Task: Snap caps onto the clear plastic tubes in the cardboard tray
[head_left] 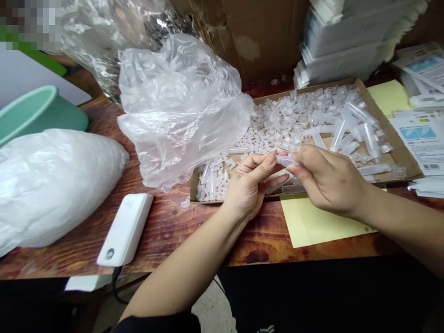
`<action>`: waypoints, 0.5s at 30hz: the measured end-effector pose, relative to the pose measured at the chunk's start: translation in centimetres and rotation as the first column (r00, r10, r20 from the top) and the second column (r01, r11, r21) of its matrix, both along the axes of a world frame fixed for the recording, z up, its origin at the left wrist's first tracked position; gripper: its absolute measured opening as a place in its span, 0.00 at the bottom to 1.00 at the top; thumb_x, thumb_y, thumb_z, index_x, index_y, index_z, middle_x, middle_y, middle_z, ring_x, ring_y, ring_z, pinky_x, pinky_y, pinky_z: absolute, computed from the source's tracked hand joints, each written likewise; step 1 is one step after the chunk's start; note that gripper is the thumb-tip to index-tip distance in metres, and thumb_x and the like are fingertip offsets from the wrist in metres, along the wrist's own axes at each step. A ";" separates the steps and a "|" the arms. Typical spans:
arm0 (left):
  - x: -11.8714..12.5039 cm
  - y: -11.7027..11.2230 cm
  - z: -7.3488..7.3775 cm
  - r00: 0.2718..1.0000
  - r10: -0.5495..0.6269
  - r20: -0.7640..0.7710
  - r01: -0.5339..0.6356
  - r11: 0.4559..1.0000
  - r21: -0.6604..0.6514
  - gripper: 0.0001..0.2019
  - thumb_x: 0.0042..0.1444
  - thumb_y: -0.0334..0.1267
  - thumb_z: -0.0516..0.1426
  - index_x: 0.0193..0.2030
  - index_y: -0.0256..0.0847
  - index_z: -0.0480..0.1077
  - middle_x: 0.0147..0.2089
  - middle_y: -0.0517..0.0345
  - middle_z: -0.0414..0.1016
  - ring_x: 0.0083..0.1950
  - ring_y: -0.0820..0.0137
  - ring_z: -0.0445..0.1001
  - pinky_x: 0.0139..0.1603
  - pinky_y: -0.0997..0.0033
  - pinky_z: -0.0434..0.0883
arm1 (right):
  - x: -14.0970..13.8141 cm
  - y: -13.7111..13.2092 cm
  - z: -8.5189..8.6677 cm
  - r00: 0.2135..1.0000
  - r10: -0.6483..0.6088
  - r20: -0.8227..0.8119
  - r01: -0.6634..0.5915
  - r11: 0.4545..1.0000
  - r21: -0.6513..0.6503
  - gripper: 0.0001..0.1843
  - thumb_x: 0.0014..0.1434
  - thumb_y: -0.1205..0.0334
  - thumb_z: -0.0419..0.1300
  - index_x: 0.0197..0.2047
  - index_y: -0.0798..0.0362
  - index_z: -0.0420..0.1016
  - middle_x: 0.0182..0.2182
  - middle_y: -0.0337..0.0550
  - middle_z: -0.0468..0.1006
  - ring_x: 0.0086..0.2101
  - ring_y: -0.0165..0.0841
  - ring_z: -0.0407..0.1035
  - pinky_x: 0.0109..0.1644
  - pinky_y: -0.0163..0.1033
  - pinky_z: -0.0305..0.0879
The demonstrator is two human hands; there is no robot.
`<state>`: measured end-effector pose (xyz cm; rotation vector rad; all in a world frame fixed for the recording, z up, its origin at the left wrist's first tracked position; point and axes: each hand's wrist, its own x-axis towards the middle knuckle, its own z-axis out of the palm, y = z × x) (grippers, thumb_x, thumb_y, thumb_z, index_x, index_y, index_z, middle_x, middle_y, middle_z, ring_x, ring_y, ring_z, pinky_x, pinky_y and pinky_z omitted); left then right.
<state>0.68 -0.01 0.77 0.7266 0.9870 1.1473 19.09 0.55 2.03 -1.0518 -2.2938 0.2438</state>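
Between my two hands is a small translucent plastic tube point(285, 160), held above the front of a shallow cardboard tray point(391, 122). My left hand point(255, 178) pinches its left end between thumb and fingers. On the other end, the fingers of my right hand point(324, 178) are closed and hide part of it. In the tray lie clear plastic caps point(287, 111), longer translucent tubes point(338, 135) on the right, and many tiny white plastic pieces point(217, 178) on the left.
A crumpled plastic bag point(183, 111) overlaps the tray's left side. Further left are a full white bag point(58, 185), a green basin point(45, 113) and a white power bank point(126, 229) with a cable. Yellow paper point(305, 226) lies under the tray; printed cards point(421, 138) sit at right.
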 end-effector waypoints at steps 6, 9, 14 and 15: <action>0.2 0.0 0.7 0.994 0.010 -0.109 -0.004 0.999 0.054 0.16 0.56 0.52 0.68 0.43 0.46 0.74 0.52 0.58 0.84 0.56 0.61 0.82 0.48 0.64 0.83 | -1.8 -0.1 -0.4 0.985 -0.089 -0.145 0.088 0.996 -0.016 0.09 0.73 0.57 0.48 0.47 0.48 0.67 0.39 0.46 0.77 0.36 0.37 0.71 0.37 0.41 0.67; 0.2 -0.5 1.0 0.997 0.007 -0.073 -0.002 0.998 0.067 0.14 0.56 0.47 0.68 0.46 0.47 0.76 0.52 0.58 0.83 0.54 0.63 0.82 0.45 0.69 0.82 | -2.1 0.4 -0.3 0.989 0.096 -0.110 -0.098 0.995 -0.016 0.12 0.73 0.56 0.48 0.49 0.49 0.70 0.43 0.49 0.77 0.41 0.39 0.72 0.43 0.45 0.70; 0.0 -0.4 0.9 0.994 -0.004 -0.110 0.011 0.998 0.062 0.13 0.59 0.49 0.66 0.45 0.45 0.75 0.47 0.56 0.84 0.37 0.71 0.81 0.26 0.76 0.72 | 0.8 2.1 1.2 0.977 0.199 -0.075 -0.208 0.969 -0.135 0.17 0.73 0.55 0.49 0.44 0.48 0.78 0.41 0.48 0.80 0.45 0.43 0.72 0.51 0.52 0.69; -0.1 -0.2 0.8 0.990 0.008 -0.140 0.004 0.996 0.089 0.14 0.59 0.51 0.66 0.44 0.44 0.75 0.44 0.56 0.84 0.29 0.75 0.77 0.21 0.77 0.66 | 1.7 2.7 1.4 0.990 0.133 -0.050 -0.139 0.980 -0.140 0.17 0.72 0.54 0.49 0.42 0.47 0.79 0.40 0.48 0.81 0.44 0.44 0.73 0.51 0.52 0.69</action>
